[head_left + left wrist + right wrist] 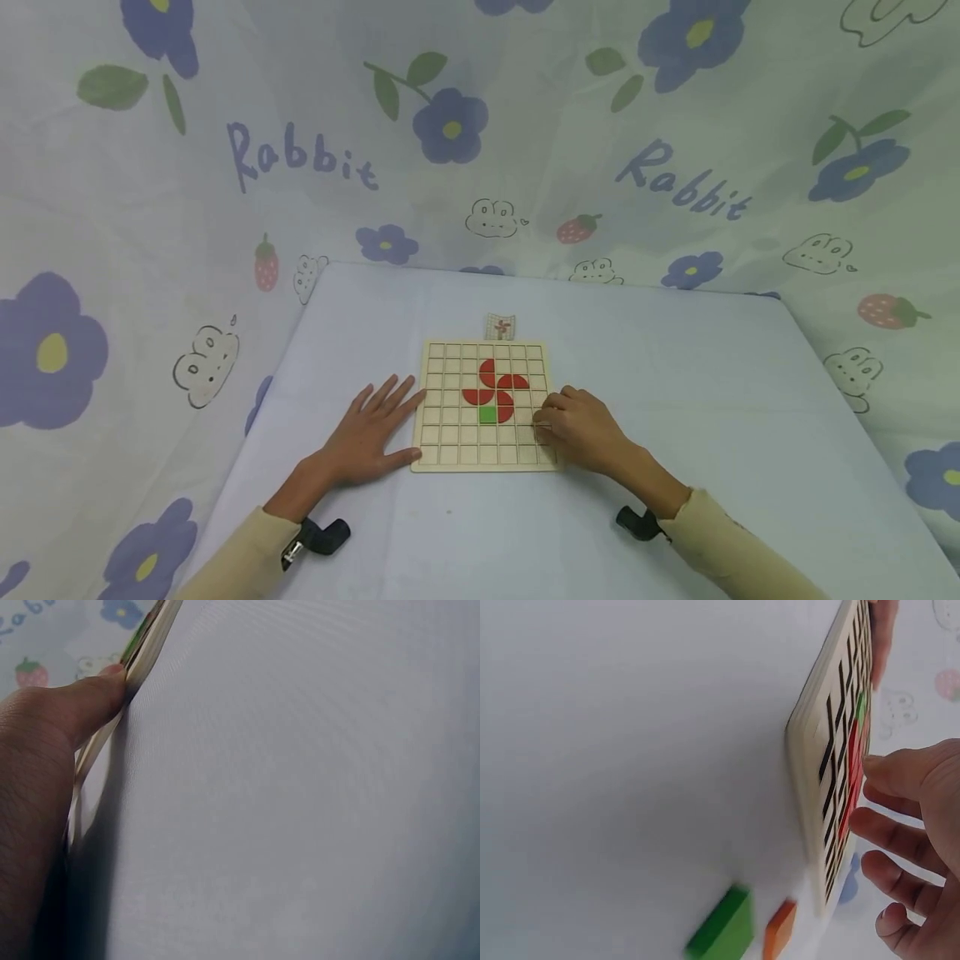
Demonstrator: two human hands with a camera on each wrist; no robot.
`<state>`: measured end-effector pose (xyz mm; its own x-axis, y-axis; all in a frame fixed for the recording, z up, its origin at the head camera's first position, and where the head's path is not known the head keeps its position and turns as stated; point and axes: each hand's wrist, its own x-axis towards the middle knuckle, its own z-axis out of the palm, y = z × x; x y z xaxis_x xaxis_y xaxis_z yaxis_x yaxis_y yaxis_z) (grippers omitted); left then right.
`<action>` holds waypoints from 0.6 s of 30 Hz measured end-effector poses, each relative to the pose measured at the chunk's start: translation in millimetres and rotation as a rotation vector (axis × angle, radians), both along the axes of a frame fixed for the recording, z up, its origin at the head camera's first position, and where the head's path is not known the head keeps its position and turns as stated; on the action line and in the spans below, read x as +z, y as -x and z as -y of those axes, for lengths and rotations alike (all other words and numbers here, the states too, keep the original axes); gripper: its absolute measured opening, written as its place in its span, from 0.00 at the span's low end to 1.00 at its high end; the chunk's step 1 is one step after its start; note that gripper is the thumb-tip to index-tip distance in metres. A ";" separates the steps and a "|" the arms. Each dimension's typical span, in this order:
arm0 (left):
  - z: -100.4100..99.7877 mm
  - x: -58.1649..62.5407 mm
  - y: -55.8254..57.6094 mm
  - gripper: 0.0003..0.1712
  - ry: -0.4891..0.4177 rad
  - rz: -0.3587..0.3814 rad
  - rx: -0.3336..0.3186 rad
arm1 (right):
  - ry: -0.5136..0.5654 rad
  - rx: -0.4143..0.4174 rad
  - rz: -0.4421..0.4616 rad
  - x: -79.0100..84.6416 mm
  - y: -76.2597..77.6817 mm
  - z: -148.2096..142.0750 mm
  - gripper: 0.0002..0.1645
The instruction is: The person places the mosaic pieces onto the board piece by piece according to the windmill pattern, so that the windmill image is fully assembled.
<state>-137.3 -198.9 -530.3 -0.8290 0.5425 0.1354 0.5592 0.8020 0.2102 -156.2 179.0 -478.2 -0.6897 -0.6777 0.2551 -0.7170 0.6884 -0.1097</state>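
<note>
A wooden grid board (440, 435) lies on the table. Near its middle, several red round-sided pieces (504, 407) form a pinwheel, with a green square piece (488, 414) just below. My left hand (369, 435) rests flat with fingers spread, its fingertips at the board's left edge; in the left wrist view its thumb (97, 701) touches that edge. Over the board's right edge, my right hand (581, 427) has loosely bent fingers. Nothing shows between the thumb and fingers (892, 832) in the right wrist view, though the index finger is partly hidden.
A small card with a red pinwheel picture (500, 326) touches the board's far edge. To the board's right, the right wrist view shows a blurred green block (724, 930) and an orange block (780, 930). White cloth (720, 400) covers the table; a printed curtain (555, 133) hangs behind.
</note>
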 end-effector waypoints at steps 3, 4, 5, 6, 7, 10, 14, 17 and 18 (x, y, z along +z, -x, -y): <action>-0.1 0.5 0.4 0.51 -0.002 -0.007 -0.008 | 0.009 -0.048 0.008 -1.0 -5.9 -15.0 0.10; -0.1 0.9 0.5 0.51 -0.002 -0.014 -0.010 | 0.013 -0.057 0.010 -1.9 -7.9 -19.5 0.11; -0.2 1.3 0.5 0.51 -0.002 -0.018 -0.010 | 0.016 -0.065 0.010 -2.9 -9.6 -23.6 0.12; -0.2 1.6 0.6 0.51 0.000 -0.025 -0.010 | 0.017 -0.074 0.010 -4.1 -11.2 -27.5 0.13; -0.3 2.2 0.6 0.51 0.000 -0.030 -0.009 | 0.013 -0.083 0.009 -5.5 -12.6 -31.1 0.14; -0.6 4.0 0.3 0.50 -0.005 -0.042 -0.010 | 0.015 -0.105 0.011 -8.5 -16.6 -39.8 0.14; -0.7 5.0 -0.1 0.50 -0.017 -0.044 -0.011 | 0.026 -0.123 0.039 -11.0 -21.7 -47.9 0.11; -0.6 3.6 0.4 0.50 -0.012 -0.040 -0.010 | 0.026 -0.134 0.060 -12.3 -26.0 -52.8 0.10; -0.4 3.0 0.5 0.50 -0.008 -0.035 -0.008 | 0.025 -0.139 0.062 -12.5 -27.4 -54.1 0.09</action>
<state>-137.8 -198.4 -527.3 -0.8193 0.5480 0.1683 0.5727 0.7958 0.1969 -128.8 233.1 -490.6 -0.7915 -0.5686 0.2243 -0.6062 0.7772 -0.1689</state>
